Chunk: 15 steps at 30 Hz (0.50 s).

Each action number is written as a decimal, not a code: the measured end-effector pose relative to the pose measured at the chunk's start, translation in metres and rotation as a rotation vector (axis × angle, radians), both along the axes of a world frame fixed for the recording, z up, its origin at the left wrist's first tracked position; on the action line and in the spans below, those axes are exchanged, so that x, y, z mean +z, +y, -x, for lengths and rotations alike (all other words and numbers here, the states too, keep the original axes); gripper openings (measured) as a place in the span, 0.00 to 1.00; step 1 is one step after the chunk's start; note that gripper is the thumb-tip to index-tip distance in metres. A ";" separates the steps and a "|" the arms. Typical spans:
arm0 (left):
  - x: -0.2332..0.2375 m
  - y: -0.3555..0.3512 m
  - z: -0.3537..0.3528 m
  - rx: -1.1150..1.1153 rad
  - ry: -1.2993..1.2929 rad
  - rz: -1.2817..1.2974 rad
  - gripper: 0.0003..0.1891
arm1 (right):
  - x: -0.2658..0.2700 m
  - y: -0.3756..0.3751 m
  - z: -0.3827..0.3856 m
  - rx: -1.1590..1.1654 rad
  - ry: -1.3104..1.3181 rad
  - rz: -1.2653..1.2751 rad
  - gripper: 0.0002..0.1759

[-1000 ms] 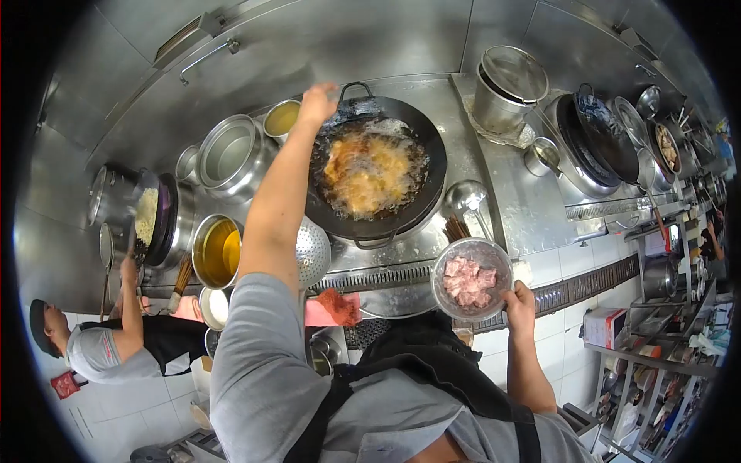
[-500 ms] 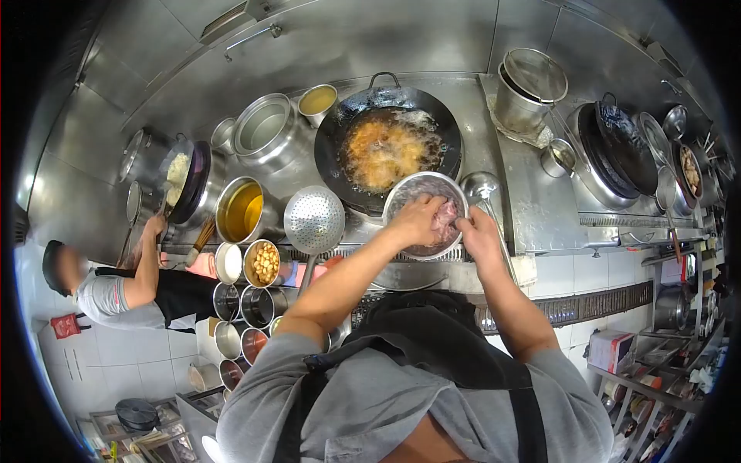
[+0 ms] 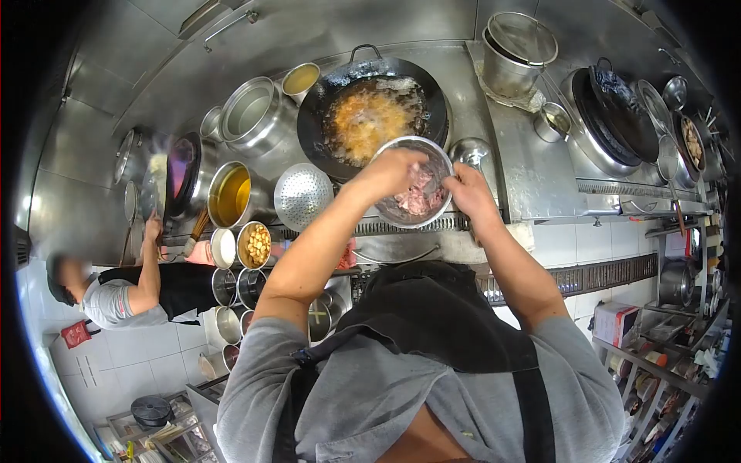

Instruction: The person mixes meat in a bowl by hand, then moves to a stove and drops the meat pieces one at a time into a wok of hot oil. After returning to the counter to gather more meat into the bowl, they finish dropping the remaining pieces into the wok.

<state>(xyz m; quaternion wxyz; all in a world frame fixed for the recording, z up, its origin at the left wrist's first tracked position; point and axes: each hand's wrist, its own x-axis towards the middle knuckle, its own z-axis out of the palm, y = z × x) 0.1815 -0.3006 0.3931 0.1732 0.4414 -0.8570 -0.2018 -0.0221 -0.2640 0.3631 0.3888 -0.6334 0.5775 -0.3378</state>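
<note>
A steel bowl (image 3: 396,217) is tilted at the near edge of a large black wok (image 3: 312,116), where food fries in bubbling oil (image 3: 370,123). Raw pinkish meat (image 3: 421,199) lies in the bowl. My right hand (image 3: 469,194) grips the bowl's right rim. Above the bowl's upper left part is my left hand (image 3: 392,171), its fingers blurred by motion near the meat; whether they hold a piece is unclear. Left of the bowl lies a perforated ladle (image 3: 303,197), and a solid ladle (image 3: 469,153) rests to its right.
Pots of yellow oil (image 3: 231,197) and fried pieces (image 3: 255,244) stand at left, beside a co-worker (image 3: 127,297) holding a wok. A strainer pot (image 3: 509,69) and black woks (image 3: 617,116) are at right. A metal rail (image 3: 571,285) runs below the counter.
My left hand has lifted from the meat toward the bowl's upper left. More meat shows in the bowl. The view has shifted, and the co-worker's wok is tilted up.
</note>
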 end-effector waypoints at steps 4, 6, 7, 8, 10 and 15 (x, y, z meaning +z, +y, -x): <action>-0.016 0.026 0.028 0.151 -0.396 0.101 0.13 | 0.011 0.001 -0.004 0.004 -0.017 -0.017 0.17; -0.028 0.024 0.026 0.151 -0.392 0.184 0.10 | 0.008 0.005 -0.004 0.011 0.006 -0.004 0.16; -0.035 0.022 0.024 0.136 -0.415 0.145 0.11 | 0.005 0.007 -0.005 0.017 0.007 -0.002 0.16; -0.036 0.021 0.023 0.122 -0.437 0.106 0.12 | -0.001 0.009 -0.005 0.006 0.045 -0.011 0.15; -0.042 0.026 0.024 0.105 -0.443 0.132 0.10 | -0.010 0.007 -0.005 -0.006 0.080 -0.013 0.14; -0.046 0.036 0.039 0.199 -0.483 -0.024 0.13 | -0.015 0.014 -0.005 -0.018 0.089 -0.003 0.13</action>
